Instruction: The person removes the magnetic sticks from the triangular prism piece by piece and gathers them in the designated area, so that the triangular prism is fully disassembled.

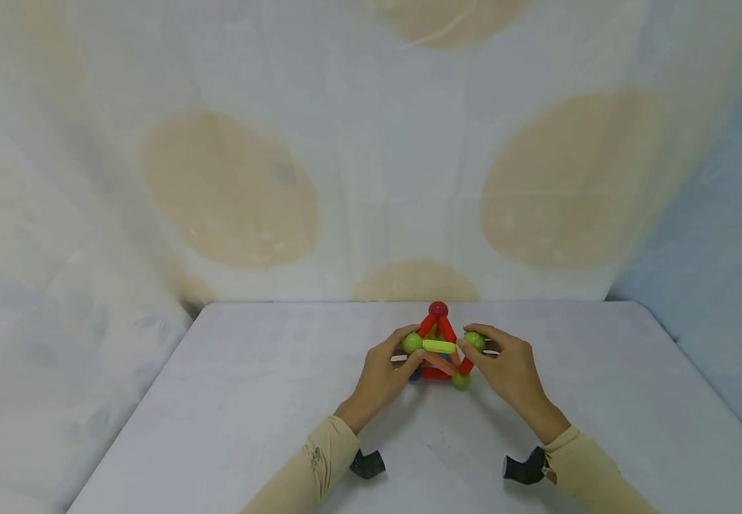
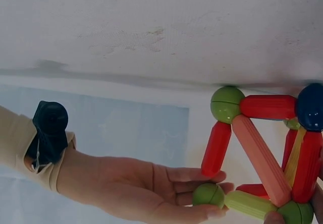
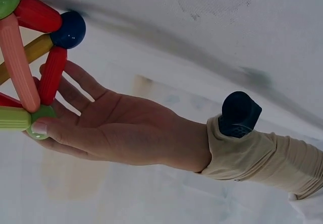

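A small pyramid of coloured rods and balls stands mid-table, with a red ball on top. My left hand pinches the green ball at the pyramid's left corner. My right hand pinches the green ball at its right. A lime rod joins these two balls. The left wrist view shows the right hand with thumb and fingers around its green ball. The right wrist view shows the left hand with its thumb on its green ball, near a blue ball.
The white table ends at a draped cloth backdrop with large beige spots behind it and on both sides. A black camera sits on each wrist.
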